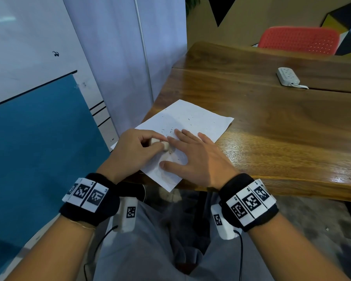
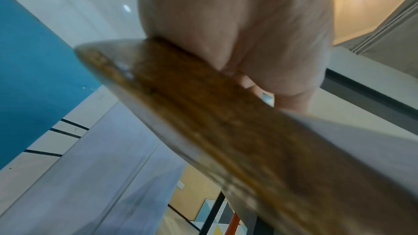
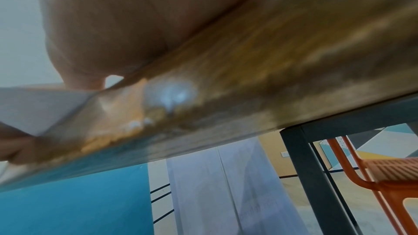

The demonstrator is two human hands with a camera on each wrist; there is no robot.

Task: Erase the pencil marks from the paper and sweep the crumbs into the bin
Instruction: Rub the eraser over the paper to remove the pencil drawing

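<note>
1. An office or meeting room – a long glossy brown wooden table (image 1: 272, 126) on a dark metal frame.
2. A white plastic power strip (image 1: 288, 76) lies on the tabletop.
3. A red perforated plastic chair (image 1: 298, 40) faces a wall of coloured geometric panels (image 1: 349, 27).
4. White and teal partition panels (image 1: 39, 118) – an office fit-out.

Left hand (image 1: 137, 148) is hiding most of the eraser (image 1: 164, 145) under its fingers; pencil marks beside the right hand's (image 1: 193, 157) fingertips are reading too faint.
</note>
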